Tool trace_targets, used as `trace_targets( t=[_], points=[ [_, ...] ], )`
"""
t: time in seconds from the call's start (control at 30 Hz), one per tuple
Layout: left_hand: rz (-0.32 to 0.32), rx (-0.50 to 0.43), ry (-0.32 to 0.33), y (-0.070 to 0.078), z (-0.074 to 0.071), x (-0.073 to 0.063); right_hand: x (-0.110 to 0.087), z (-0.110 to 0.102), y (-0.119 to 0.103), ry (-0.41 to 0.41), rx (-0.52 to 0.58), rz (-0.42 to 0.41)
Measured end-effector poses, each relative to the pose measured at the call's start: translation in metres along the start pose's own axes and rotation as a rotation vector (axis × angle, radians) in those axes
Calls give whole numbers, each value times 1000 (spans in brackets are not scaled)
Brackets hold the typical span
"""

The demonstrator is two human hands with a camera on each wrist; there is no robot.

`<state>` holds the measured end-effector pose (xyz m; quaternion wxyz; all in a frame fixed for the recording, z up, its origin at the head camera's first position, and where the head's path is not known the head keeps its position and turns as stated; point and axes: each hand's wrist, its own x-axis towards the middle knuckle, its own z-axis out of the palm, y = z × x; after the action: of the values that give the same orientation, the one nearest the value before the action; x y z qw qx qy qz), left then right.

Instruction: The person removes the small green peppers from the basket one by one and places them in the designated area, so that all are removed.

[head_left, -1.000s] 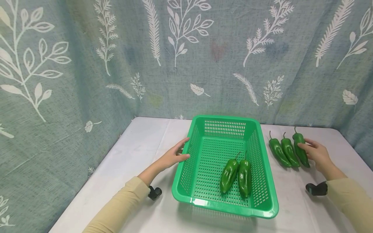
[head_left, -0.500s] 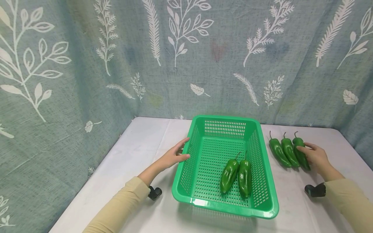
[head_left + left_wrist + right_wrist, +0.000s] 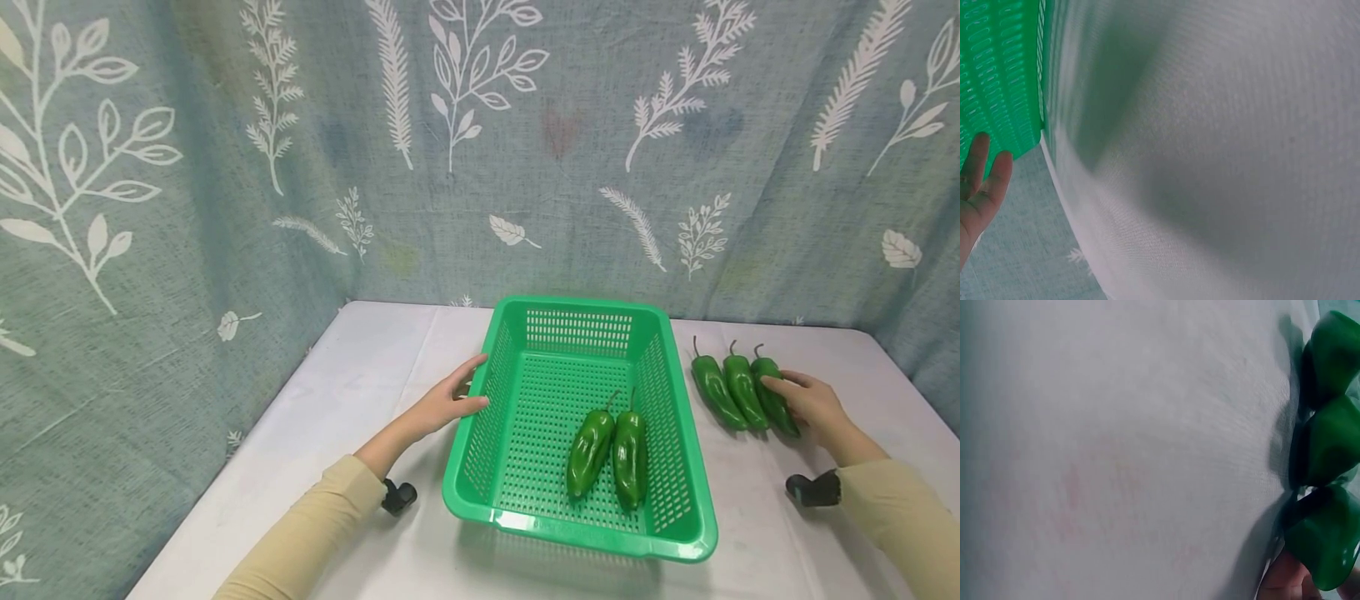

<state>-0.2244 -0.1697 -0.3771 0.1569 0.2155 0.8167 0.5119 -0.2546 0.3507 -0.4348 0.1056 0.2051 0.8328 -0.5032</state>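
Observation:
My left hand (image 3: 442,404) is at the left side of a green plastic basket (image 3: 585,534), fingers extended and fingertips right at its rim. In the left wrist view two fingers (image 3: 999,178) lie straight against the perforated wall. Inside the basket are two glossy green peppers, one pepper (image 3: 590,454) left of the other pepper (image 3: 630,458). On the table to its right lies a row of three more. My right hand (image 3: 819,410) pinches the rightmost pepper (image 3: 770,404) from its right side; the right wrist view shows fingertips below this pepper (image 3: 1329,540).
The other two peppers of the row, a left pepper (image 3: 716,392) and a middle pepper (image 3: 744,392), lie side by side near the far right of the white-covered table (image 3: 375,358). A leaf-patterned curtain (image 3: 420,208) hangs behind and to the left.
My right hand has lowered the rightmost pepper toward me and slightly left, up against the middle one. My left hand and the basket have stayed in place.

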Motion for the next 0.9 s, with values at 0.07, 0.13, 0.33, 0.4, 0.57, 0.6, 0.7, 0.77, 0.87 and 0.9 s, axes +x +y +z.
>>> trace_targets(
  t=[0.07,0.13,0.33,0.4,0.57,0.6,0.7,0.77,0.87,0.9],
  points=[
    [-2,2,2,0,0,0,0,0,0,0,11,8],
    [-3,2,3,-1,0,0,-1,1,0,-1,26,18],
    [-2,-2,-4,0,0,0,-7,2,-3,2,36,37],
    [-2,-3,-7,1,0,-1,-6,0,-4,-4,36,25],
    [-3,2,-6,3,0,-1,5,-10,-1,4,13,-31],
    [-3,4,-5,3,0,-1,9,-12,1,11,0,-47],
    [-5,12,-1,4,0,-1,16,-16,2,43,-11,-99],
    [-5,13,0,4,0,-1,12,-17,-6,48,-10,-138],
    [-2,12,-1,4,0,-1,-7,-18,-26,31,1,-186],
    [-1,13,-2,4,0,-1,-15,-17,-33,22,5,-201]
  ],
)
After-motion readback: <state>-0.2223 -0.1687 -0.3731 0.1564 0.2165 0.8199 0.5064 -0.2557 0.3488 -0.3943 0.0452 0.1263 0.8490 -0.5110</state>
